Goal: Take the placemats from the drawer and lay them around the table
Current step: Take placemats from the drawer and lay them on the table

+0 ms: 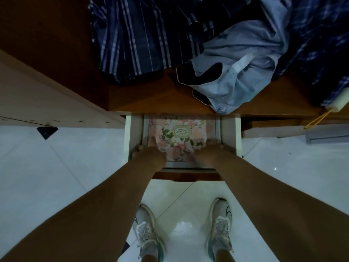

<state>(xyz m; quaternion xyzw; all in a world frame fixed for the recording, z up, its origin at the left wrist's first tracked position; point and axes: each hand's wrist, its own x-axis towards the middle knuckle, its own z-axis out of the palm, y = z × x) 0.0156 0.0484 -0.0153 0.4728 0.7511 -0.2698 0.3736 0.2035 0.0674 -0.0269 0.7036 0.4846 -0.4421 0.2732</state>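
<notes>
A white drawer (229,133) stands pulled out from under a brown wooden table (151,95). Inside lies a stack of placemats (181,133) with a pink floral print and an oval label in the middle. My left hand (149,150) reaches into the drawer at the stack's left edge, thumb on top and fingers curled around the side. My right hand (213,150) does the same at the right edge. Both hands grip the stack, which still lies flat in the drawer.
Crumpled clothes cover the tabletop: a dark striped cloth (136,35) at the left and a light blue garment (241,69) at the right. A pale cabinet side (47,95) stands to the left. My feet in pale sneakers (149,233) stand on the white tiled floor.
</notes>
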